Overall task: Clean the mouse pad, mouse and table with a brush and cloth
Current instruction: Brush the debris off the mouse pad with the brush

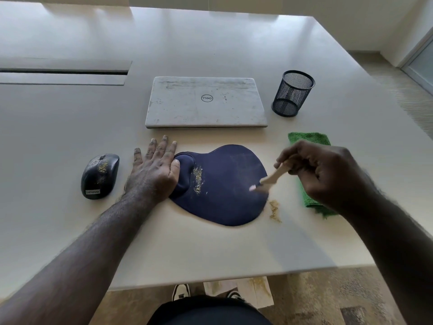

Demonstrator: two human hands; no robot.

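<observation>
A person's two bare arms reach over a white tabletop [70,127]. The right hand [328,174] has its grip clamped on the wooden handle of a small brush [273,177], blurred by motion; the bristle end points left and down from the grip, at the right edge of a dark blue mouse pad [225,191]. The left hand [154,170] lies flat with fingers straight and spread, its grip apart, thumb pressing the pad's raised wrist rest [185,170]. Just right of that thumb, a streak of yellowish crumbs [198,179] lies on the pad. Another small pile of crumbs [274,209] lies on the tabletop just below the brush grip. A folded green cloth [309,139] lies partly hidden under the right hand. Left of the flat hand sits a black Lenovo mouse [99,175], speckled with crumbs. Beyond both hands lie a closed, smudged Dell laptop [206,102] and a black mesh pen cup [293,93].
</observation>
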